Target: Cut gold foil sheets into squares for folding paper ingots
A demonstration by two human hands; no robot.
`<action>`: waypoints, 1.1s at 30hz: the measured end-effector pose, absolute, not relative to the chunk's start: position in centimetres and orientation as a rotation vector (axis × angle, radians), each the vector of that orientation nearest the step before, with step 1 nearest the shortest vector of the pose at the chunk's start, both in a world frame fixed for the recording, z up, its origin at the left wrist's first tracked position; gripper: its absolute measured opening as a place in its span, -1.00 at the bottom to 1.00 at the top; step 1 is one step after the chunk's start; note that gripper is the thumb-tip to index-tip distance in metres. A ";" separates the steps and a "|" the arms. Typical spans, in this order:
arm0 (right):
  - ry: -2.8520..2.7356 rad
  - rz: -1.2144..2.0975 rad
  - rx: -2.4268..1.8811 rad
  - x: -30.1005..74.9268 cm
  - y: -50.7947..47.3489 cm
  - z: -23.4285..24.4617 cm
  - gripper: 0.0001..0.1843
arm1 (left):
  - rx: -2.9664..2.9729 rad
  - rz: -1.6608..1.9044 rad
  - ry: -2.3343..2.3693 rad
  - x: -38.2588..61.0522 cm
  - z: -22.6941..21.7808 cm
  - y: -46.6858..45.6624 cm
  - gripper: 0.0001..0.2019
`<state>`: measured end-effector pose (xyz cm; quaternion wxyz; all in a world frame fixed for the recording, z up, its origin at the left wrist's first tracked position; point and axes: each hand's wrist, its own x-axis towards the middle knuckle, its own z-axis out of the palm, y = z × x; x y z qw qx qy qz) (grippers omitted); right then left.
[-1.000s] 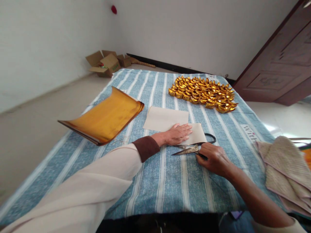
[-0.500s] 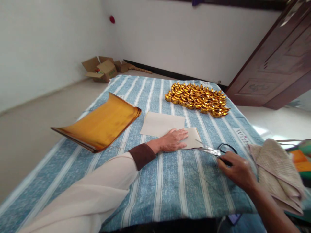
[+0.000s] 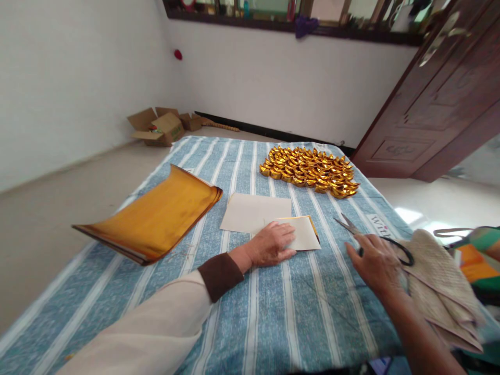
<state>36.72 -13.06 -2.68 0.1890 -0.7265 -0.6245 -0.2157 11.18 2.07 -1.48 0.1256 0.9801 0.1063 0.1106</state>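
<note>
Left hand [image 3: 271,244]: lying palm down over the left part of a small paper [image 3: 307,237], around mid-table. Fingers are stretching rightward across it, nearly flat and slightly apart; the thumb is standing off from them at the paper's near edge. The small paper is showing a pale upper face, with gold peeking out along its right edge. Its far left part is overlapping the near right corner of a larger pale sheet [image 3: 255,211].

Right hand [image 3: 375,260]: covering part of a pair of scissors [image 3: 352,228], to the right of the small paper and apart from it. Thumb is spreading away from the fingers; whether the fingers are gripping the handles, cannot tell, as the hand is hiding them. Blades are pointing far and left, standing slightly parted. One black handle loop is showing on the hand's right, just beside a beige towel [image 3: 433,271].

A stack of gold sheets [image 3: 156,216] is lying at left, its ends curling up. Folded gold pieces [image 3: 308,174] are sitting in close rows at far right. Papers, stack and rows are all resting on a blue-and-white striped tablecloth [image 3: 269,312].

Beyond the table's far left corner an open cardboard box [image 3: 167,127] is standing; at far right, a reddish-brown door [image 3: 414,114] is standing.
</note>
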 end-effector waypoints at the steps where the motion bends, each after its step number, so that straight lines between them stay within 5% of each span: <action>1: -1.856 -0.522 -1.871 36.0 -12.8 -2.5 -0.72 | 2.857 0.351 0.297 11.2 -1.5 2.1 -0.79; 6: -2.120 -0.169 -1.506 33.1 -10.0 -2.3 -0.59 | 2.894 0.491 0.316 11.3 -1.1 1.8 -0.81; 10: -1.982 0.031 -1.318 32.1 -7.9 -1.9 -0.84 | 2.941 0.587 0.297 11.4 0.5 1.6 -0.72; 12: -1.888 0.166 -1.270 32.0 -7.5 -1.1 -0.80 | 2.953 0.624 0.304 11.3 1.6 1.6 -0.69; 21: -1.400 0.794 -1.529 34.0 -5.2 2.0 -0.59 | 2.548 0.820 0.744 11.1 3.8 3.1 -0.84; 25: -1.360 1.161 -1.700 35.0 -2.7 0.8 -0.72 | 2.262 0.685 1.134 11.2 2.6 3.3 -0.80; 29: -1.397 1.172 -1.798 35.2 -1.0 -0.5 -0.90 | 2.192 0.500 1.336 11.0 1.5 2.9 -0.67; 33: -1.500 1.019 -1.856 35.1 -0.1 -1.0 -0.98 | 2.316 0.313 1.503 10.6 1.5 2.2 -0.75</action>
